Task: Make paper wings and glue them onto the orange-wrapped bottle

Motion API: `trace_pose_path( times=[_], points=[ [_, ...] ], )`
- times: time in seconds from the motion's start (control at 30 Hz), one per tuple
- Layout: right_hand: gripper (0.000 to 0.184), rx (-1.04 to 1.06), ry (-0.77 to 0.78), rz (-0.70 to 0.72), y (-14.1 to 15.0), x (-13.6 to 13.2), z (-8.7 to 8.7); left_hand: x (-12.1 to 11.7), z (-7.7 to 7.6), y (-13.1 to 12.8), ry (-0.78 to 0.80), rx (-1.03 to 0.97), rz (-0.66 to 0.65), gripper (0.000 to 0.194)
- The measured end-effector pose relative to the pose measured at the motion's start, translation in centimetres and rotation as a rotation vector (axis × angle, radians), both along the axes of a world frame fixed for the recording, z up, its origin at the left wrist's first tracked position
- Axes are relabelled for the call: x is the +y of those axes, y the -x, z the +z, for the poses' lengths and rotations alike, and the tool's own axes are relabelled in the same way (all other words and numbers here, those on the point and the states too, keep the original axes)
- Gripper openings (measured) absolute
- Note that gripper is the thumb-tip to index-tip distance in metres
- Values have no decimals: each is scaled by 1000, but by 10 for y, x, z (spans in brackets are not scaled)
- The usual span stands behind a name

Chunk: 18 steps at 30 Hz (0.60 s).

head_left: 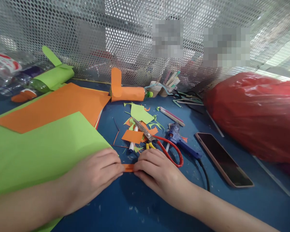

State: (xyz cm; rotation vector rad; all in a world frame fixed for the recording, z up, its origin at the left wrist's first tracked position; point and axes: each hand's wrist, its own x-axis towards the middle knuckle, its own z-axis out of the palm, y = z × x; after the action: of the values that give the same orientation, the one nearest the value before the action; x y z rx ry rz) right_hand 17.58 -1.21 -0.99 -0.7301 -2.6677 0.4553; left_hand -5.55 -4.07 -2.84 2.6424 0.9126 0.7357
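Between my two hands a narrow strip of orange paper [129, 168] shows, just above the blue table [125, 206]. My left hand [98, 172] has its fingers closed on the strip's left end, its forearm lying over a large green sheet [48, 151]. On the right end, my right hand [158, 172] is closed the same way. The fingers cover both ends of the strip. Right behind the right hand lie red-handled scissors [170, 146], blades apart, on green and orange paper scraps [132, 136]. A white marker [132, 145] is partly under the scraps.
A blue hot glue gun [185, 143] and a phone [223, 159] lie right. A big red plastic bag [253, 116] fills the right side. Behind are an orange-wrapped bottle [128, 93], a green-wrapped bottle [54, 77], orange sheets [58, 106], pen cups [156, 88] and a perforated metal screen [87, 42].
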Motion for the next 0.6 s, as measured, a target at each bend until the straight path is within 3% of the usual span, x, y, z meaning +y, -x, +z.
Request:
trace_pose_path(
  times=[0.2,0.47,0.6],
  points=[
    [16,-15,-40,2,2,-1,3,-1,-2,3,-12,-10,-31,24],
    [19,-29,22,-25,2,-2,2,0,5,-1,16,9,-35,26],
    [17,-47,28,-35,3,-2,0,0,4,-1,91,-13,-26,21]
  ],
)
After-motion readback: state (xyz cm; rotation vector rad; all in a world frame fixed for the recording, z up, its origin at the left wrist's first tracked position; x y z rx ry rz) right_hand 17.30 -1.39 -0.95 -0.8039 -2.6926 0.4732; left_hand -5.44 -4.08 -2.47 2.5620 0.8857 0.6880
